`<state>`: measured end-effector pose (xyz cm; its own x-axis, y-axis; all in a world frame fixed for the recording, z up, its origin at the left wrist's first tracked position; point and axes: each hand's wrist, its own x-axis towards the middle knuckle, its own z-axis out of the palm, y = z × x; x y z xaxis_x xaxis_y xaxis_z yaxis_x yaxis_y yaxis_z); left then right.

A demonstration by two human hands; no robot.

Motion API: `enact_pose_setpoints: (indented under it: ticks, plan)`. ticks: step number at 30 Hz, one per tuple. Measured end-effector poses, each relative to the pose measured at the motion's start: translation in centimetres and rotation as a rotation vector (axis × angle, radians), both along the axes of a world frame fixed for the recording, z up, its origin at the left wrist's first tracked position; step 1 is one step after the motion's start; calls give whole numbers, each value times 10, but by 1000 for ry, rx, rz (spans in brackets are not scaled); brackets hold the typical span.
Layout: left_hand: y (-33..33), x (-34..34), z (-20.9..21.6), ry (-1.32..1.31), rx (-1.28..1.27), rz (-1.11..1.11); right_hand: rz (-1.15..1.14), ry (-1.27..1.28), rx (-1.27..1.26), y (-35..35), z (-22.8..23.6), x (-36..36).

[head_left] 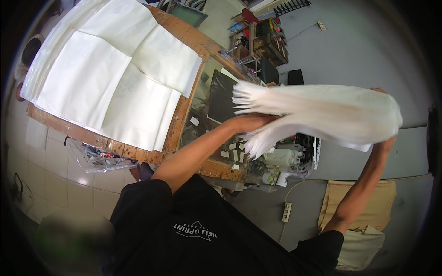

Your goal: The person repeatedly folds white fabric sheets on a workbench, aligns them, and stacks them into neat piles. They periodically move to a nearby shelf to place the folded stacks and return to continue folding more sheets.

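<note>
White sheets (110, 78) lie flat in overlapping rectangles on the wooden tabletop (184, 34), upper left. Small white labels (232, 152) dot its near edge. Both hands hold a white bundle (322, 115) aloft: left hand (251, 123) clamped under its fanned end, right hand (386, 140) gripping the far end.

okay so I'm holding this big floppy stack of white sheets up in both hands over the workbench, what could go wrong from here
The stack of white sheets fans loose past your left hand, so single sheets could slip out and drop.

The right hand grips only the far end, and the stack bends between the hands; it might crease or slide apart.

The loose ends hang over the cluttered white machine and could snag there.
</note>
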<state>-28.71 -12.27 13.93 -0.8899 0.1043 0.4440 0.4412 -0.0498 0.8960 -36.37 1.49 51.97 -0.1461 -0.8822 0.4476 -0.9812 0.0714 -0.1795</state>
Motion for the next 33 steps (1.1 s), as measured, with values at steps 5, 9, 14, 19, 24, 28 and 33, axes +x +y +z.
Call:
enact_pose_setpoints:
  ticks: [5, 9, 14, 19, 24, 28, 33]
  plan:
    - [29, 11, -77, -311, 1409, -417, -640, -144, 6, -19, 5, 1]
    - [47, 29, -65, -129, 1653, -431, -603, -322, 95, -16, -17, -22]
    - [17, 38, -44, -279, 1410, -16, -596, -365, 137, -8, -59, -37]
    - [-11, 29, -50, -609, 991, 263, -540, -483, 114, 0, -98, -58]
    - [-12, 11, -99, -660, 900, 442, -455, -593, 85, 0, -137, -66]
    - [-12, 46, -109, -495, 1093, 472, -387, -820, 5, 1, -177, -62]
    - [-2, 67, -159, -375, 1356, 384, -244, -990, -2, -38, -200, -20]
